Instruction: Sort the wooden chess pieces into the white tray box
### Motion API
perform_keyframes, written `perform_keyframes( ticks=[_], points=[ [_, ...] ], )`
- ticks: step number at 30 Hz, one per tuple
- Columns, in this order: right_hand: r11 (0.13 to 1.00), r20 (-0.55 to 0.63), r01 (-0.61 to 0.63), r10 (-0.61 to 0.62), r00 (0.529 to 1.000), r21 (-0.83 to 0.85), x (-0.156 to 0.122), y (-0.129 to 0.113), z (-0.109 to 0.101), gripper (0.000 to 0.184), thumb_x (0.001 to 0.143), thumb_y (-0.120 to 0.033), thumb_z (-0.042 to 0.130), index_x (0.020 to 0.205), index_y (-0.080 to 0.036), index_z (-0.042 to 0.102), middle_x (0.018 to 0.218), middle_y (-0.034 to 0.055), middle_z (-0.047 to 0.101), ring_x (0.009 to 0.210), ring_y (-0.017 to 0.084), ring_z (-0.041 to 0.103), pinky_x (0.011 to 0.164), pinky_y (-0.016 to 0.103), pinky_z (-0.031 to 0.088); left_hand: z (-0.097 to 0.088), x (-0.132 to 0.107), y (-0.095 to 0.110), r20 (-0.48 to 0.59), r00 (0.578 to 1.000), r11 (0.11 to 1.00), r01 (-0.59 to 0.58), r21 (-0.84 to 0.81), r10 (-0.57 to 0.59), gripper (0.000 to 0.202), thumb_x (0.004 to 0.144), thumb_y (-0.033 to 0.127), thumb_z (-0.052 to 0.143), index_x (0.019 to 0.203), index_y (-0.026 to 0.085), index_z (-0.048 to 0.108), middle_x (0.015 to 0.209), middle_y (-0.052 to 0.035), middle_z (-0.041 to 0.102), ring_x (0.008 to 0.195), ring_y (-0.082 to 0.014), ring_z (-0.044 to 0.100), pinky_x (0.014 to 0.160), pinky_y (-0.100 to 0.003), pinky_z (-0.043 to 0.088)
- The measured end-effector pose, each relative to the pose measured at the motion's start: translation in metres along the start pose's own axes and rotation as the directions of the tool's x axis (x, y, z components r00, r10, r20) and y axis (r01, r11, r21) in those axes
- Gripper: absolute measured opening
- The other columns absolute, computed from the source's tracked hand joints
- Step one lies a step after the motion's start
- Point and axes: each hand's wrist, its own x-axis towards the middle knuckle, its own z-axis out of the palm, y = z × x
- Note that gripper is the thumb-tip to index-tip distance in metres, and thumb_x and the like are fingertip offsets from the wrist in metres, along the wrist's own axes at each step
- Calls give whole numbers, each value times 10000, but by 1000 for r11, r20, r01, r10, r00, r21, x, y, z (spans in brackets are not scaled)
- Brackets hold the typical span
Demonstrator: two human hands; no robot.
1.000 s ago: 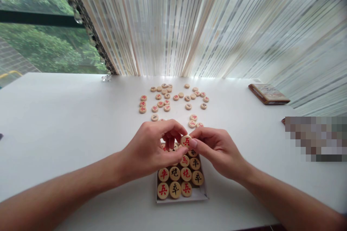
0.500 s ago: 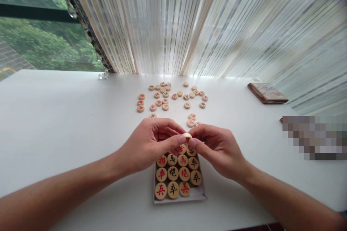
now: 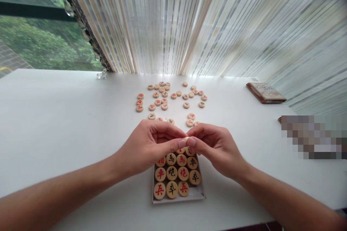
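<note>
Both thumbs and fingertips pinch one round wooden Chinese chess piece (image 3: 186,138); only a pale sliver of it shows. My left hand (image 3: 155,137) grips it from the left, my right hand (image 3: 211,139) from the right. Just below them lies a shallow open box (image 3: 179,200) with chess pieces in rows, marked in red or black characters. A red-marked piece (image 3: 159,190) sits in its near left corner, and a black-marked piece (image 3: 195,177) at the right side. A gap shows in the near right corner. My hands hide the far part of the box.
Many loose chess pieces (image 3: 164,107) lie scattered on the white table (image 3: 81,126) beyond my hands. A flat brown-edged box (image 3: 267,93) rests at the far right, near a blurred-out object (image 3: 309,137). A string curtain (image 3: 162,25) hangs behind the table.
The held piece has tipped between my fingers, so its red-marked face no longer shows. Both hands stay together above the box, and the view has shifted slightly.
</note>
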Motion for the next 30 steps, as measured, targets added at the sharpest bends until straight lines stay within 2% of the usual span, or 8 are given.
perform_keyframes(
  ticks=[7,14,18,24,30],
  points=[
    [996,21,-52,50,999,79,1,-4,0,274,781,-418,945,812,-192,793,657,10,707,574,118,600,524,225,497,-1,2,1,23,998,992,69,-102,-66,131,866,213,864,996,200,873,927,-81,858,931,-224,834,855,-275,687],
    [997,-16,-48,49,999,52,-1,1,1,250,747,-319,972,823,-169,787,682,8,722,599,109,607,526,202,474,1,-1,1,6,991,990,130,-61,-130,225,842,261,902,1053,190,870,983,-83,861,947,-188,820,836,-202,643],
    [992,20,-89,88,996,94,-1,0,-1,228,773,-310,957,827,-164,791,677,15,730,608,112,625,544,197,486,0,-3,1,6,992,990,127,-60,-127,223,865,262,886,1082,219,867,993,-72,862,964,-189,821,854,-205,642],
    [974,57,-145,136,989,177,0,3,-4,190,822,-315,928,887,-167,828,662,7,719,597,96,643,541,163,513,1,-1,3,53,992,979,121,-164,-113,206,900,232,854,1105,233,857,952,-63,864,906,-165,830,813,-189,651],
    [934,117,-173,143,983,314,0,7,-6,167,909,-322,865,1018,-197,843,690,-1,734,598,79,670,540,144,519,0,1,2,8,985,956,168,-239,-171,284,857,185,886,1136,212,843,937,-73,863,856,-141,829,780,-157,650]
  ],
)
